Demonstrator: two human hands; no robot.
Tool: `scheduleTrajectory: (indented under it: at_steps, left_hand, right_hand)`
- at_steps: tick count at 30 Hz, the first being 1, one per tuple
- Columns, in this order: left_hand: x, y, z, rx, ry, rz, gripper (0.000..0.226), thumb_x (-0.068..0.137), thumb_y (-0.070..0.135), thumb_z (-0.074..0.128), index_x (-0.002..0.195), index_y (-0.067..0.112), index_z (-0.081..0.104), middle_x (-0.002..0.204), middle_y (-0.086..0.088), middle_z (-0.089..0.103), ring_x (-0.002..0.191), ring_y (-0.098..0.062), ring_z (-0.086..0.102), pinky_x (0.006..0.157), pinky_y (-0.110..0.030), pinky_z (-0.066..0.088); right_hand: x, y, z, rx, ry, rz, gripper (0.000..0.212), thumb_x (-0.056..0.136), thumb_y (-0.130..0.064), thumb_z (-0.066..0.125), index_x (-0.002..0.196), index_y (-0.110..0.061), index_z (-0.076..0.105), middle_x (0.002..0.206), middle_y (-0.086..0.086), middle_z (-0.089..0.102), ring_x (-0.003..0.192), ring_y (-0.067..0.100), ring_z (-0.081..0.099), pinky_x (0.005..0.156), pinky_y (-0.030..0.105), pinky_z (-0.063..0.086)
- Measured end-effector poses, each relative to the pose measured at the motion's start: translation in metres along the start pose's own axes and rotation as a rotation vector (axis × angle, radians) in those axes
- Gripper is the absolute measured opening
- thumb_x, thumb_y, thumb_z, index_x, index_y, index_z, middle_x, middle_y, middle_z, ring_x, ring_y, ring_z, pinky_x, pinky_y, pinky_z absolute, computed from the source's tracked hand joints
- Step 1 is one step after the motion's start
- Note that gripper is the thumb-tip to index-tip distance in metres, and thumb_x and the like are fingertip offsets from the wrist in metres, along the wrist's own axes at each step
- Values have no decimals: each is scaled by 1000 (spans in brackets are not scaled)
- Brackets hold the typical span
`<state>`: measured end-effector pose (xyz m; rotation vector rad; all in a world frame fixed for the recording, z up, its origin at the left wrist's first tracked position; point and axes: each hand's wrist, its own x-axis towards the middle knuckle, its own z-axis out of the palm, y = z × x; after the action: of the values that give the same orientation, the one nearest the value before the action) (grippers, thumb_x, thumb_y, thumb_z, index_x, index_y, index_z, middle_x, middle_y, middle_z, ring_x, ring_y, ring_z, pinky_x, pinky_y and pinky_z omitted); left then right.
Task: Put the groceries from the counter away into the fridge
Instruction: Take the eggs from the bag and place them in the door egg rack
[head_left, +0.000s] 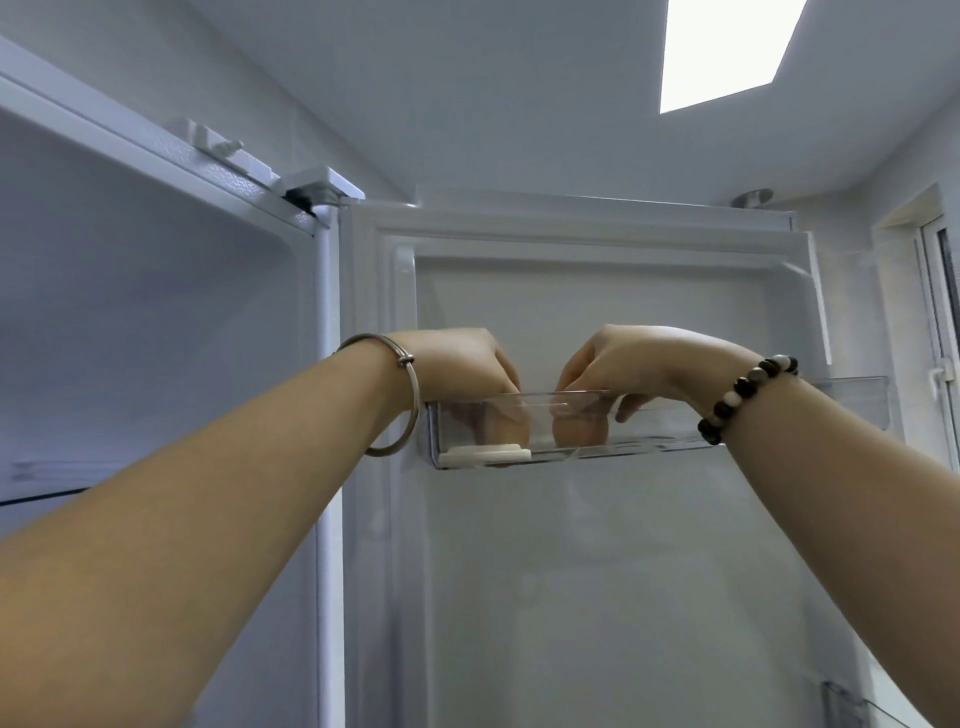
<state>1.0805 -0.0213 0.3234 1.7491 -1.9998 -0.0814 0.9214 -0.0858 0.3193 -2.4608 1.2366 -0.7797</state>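
The fridge door (597, 545) stands open in front of me, with a clear plastic door bin (654, 441) at its top. Both my hands reach down into the bin's left end. My left hand (462, 369) has its fingers curled down round a brown egg (511, 434) seen through the clear wall. My right hand (634, 364) curls its fingers over a second brown egg (579, 428) just to the right. Both eggs sit low in the bin, by a white egg holder (483, 454). The fingertips are hidden behind the bin's wall.
The fridge's open white interior (130, 312) is on the left, with a shelf edge low down. Another clear door bin (852, 706) shows at the lower right. A window frame (935, 312) is at the far right and a ceiling light (727, 47) above.
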Motion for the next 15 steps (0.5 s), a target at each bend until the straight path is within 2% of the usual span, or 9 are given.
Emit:
scheduleTrajectory:
  at_steps: [4,6,8,11,13,15]
  left_hand:
    - [-2,2,0,-8,19,3,16,83,18,69,97,11,73,91,-6,69,87,-19,65,84,-32,56]
    - [-3,2,0,-11,30,5,15,83,18,69,96,12,73,91,-5,70,89,-20,66,83,-31,57]
    - [-3,2,1,-21,42,5,14,83,17,69,95,12,73,91,-6,70,92,-21,67,83,-32,57]
    - [-3,3,2,-18,55,-1,14,84,16,67,96,11,73,93,-7,70,93,-23,67,83,-33,57]
    - [-2,2,2,-17,67,-4,14,83,15,67,94,10,74,93,-9,71,93,-24,68,84,-36,57]
    - [-2,2,3,-12,75,-6,13,83,15,68,93,9,74,93,-10,71,93,-25,68,85,-37,57]
  right_hand:
    - [-1,3,1,67,48,-74,6,77,-13,73,83,-16,74,75,0,68,69,12,63,70,27,58]
    - [-1,3,1,86,81,-94,9,76,-12,74,84,-16,74,74,-1,68,63,8,62,62,20,57]
    - [-2,3,0,50,107,-101,7,75,-19,76,82,-21,75,75,-3,69,60,3,60,51,12,49]
    - [0,5,-1,23,129,-75,8,74,-26,76,81,-22,76,71,-6,69,54,1,57,43,7,41]
    - [2,6,-2,55,102,-30,14,73,-26,78,83,-16,76,68,-4,68,57,5,60,49,10,48]
    - [4,5,-2,83,41,10,21,73,-26,79,87,-11,74,69,0,68,63,12,64,59,19,56]
